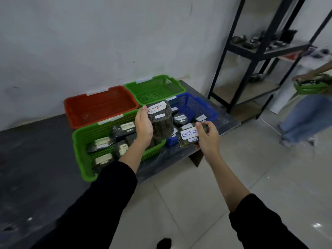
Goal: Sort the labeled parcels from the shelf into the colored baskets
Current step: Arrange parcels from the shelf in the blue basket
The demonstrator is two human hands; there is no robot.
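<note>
My left hand [143, 125] grips a large dark parcel [161, 123] with a white label reading RETURN, held upright between the near green basket [79, 141] and the blue basket [199, 103]. My right hand [207, 134] holds a smaller parcel [187, 139], also labelled RETURN, at the blue basket's near corner. The near green basket contains several labelled dark parcels. The blue basket holds a few parcels too. The red basket [86, 103] and the far green basket [154, 85] look empty.
The baskets sit on a low dark table [226, 121] against a white wall. A black metal shelf [258, 51] with small dark items stands at the right. Another person [305, 114] at the far right carries a green basket [312, 86]. Tiled floor lies below.
</note>
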